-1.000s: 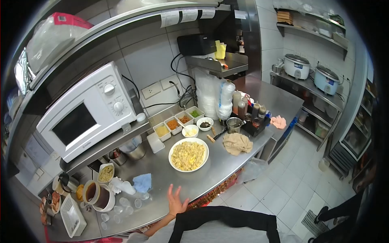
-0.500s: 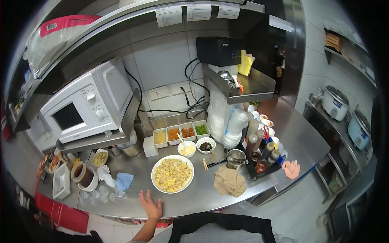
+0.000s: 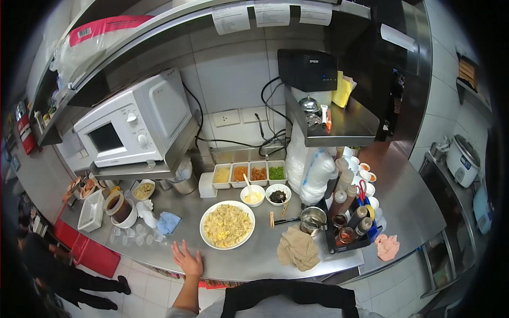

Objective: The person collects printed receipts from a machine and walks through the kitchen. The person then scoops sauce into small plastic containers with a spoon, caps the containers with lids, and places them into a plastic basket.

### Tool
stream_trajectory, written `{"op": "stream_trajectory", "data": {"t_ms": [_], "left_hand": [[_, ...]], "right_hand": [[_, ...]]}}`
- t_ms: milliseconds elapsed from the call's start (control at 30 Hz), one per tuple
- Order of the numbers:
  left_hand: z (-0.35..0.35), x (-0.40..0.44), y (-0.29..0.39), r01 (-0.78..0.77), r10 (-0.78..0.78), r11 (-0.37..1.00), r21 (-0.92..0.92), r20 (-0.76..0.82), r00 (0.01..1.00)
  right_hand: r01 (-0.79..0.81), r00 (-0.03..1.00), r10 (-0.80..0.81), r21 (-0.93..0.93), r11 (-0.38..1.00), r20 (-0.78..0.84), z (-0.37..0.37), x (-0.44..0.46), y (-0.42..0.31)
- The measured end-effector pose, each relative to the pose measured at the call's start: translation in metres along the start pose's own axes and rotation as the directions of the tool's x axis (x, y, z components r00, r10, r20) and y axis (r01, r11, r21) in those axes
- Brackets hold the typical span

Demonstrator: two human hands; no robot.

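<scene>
One left hand point(image 3: 188, 259) is open, fingers spread, empty; the food plate point(image 3: 202, 229) lies beyond it, rightward. Right grip: cannot tell.

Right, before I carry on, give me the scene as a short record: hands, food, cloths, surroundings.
left hand: open bare hand, fingers spread, at the steel counter's front edge; contact unclear
right hand: not in view
nearest thing: round white dish of yellow-flecked food
behind dish: two small white bowls, then four white rectangular tubs
cloths: light-blue left of dish; beige right; pink farther right
right side: black caddy with sauce bottles
upper left: white microwave
other person: dark clothes, far left
</scene>
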State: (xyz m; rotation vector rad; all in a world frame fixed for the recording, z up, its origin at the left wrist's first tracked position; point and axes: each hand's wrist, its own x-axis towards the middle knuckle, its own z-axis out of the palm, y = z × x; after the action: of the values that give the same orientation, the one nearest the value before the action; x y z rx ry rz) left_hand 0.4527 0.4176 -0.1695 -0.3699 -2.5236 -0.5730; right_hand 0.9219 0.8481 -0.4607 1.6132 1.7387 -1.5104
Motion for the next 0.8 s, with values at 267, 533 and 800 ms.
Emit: {"op": "stream_trajectory", "data": {"t_ms": [267, 533, 800], "left_hand": [[-0.001, -0.001, -0.002, 0.119, -0.123, 0.992, -0.047, -0.082, 0.989], [-0.002, 0.001, -0.007, 0.131, -0.134, 0.989, -0.072, -0.037, 0.990], [0.001, 0.002, -0.009, 0.135, -0.139, 0.986, -0.097, -0.043, 0.989]], "right_hand": [[0.072, 0.997, -0.072, -0.015, 0.997, 0.008, 0.023, -0.016, -0.051], [0.060, 0.998, -0.059, -0.043, 0.997, 0.015, 0.029, -0.019, -0.067], [0.059, 0.998, -0.058, -0.050, 0.997, 0.005, 0.034, -0.023, -0.072]]}}
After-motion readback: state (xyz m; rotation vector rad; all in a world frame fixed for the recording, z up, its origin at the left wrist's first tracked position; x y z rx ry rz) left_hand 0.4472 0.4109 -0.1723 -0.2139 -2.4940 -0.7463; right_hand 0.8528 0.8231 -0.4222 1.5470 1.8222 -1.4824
